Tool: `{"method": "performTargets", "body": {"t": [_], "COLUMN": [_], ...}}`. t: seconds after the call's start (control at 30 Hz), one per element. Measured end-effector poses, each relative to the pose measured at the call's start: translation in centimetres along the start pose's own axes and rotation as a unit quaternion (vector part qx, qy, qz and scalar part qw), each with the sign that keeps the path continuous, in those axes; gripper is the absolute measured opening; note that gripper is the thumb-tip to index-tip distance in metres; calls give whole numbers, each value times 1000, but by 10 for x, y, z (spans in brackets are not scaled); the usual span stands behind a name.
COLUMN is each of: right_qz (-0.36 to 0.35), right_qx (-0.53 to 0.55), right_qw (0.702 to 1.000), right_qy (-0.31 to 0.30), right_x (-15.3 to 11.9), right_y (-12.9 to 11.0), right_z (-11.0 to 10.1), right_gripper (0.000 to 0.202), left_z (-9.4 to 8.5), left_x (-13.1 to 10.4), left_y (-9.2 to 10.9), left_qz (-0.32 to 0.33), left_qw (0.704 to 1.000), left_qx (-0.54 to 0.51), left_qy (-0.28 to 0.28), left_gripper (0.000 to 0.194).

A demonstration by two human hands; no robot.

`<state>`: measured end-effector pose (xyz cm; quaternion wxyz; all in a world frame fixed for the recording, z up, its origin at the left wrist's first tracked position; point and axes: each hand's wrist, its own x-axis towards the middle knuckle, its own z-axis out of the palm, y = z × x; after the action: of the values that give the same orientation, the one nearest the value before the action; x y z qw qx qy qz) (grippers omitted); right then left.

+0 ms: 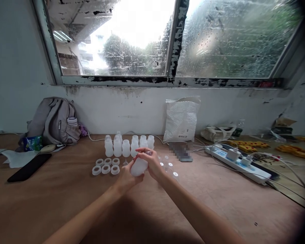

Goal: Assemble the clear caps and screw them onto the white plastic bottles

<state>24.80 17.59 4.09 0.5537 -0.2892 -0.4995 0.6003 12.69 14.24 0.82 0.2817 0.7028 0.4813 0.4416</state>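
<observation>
A white translucent bottle is held tilted between my two hands, its rounded base toward me. My left hand is wrapped round its lower left side. At its upper end, my right hand grips it with bent fingers, partly over a small clear piece. Behind the hands stand several white bottles, and the ones at the left bear clear caps. Several white rings lie in two rows left of my hands. Small clear parts with white discs are on the right.
A grey backpack and a black phone are at the left. A white plastic bag leans on the wall. At the right are a power strip with plugs and cables, and yellow parts. A window is above.
</observation>
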Motion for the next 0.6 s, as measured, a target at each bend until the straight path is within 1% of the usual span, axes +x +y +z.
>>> {"method": "performTargets", "body": {"t": [0.03, 0.1, 0.17, 0.23, 0.33, 0.4, 0.47, 0.5, 0.53, 0.6], "right_qz": [-10, -35, -61, -85, -95, -86, -84, -93, -97, -101], "right_qx": [-3, -11, -17, -32, -135, -214, -303, -389, -439, -506], "right_qw": [1000, 999, 998, 995, 984, 972, 949, 916, 893, 856], "right_qy": [2, 7, 14, 38, 61, 50, 30, 19, 14, 11], "right_x": [3, 10, 17, 24, 37, 46, 54, 57, 59, 61], "right_y": [-1, -6, -10, -12, -13, -13, -15, -17, -18, -19], "right_z": [2, 6, 11, 15, 15, 6, -11, -21, -32, -52], "right_gripper": [20, 21, 23, 27, 36, 39, 44, 47, 44, 28], "left_z": [0, -2, -4, -7, -9, -11, -14, -17, -19, -24], "left_x": [2, 7, 13, 20, 26, 25, 19, 15, 11, 2], "left_y": [1, 5, 10, 13, 10, 4, -7, -13, -19, -31], "left_qz": [17, 34, 46, 55, 51, 36, 17, 5, 1, -1], "left_qw": [999, 996, 993, 990, 988, 991, 995, 998, 998, 998], "left_qx": [31, 62, 79, 91, 102, 94, 63, 42, 37, 39], "left_qy": [21, 53, 77, 92, 101, 93, 70, 53, 49, 49], "left_gripper": [37, 31, 27, 26, 26, 30, 39, 40, 39, 36]}}
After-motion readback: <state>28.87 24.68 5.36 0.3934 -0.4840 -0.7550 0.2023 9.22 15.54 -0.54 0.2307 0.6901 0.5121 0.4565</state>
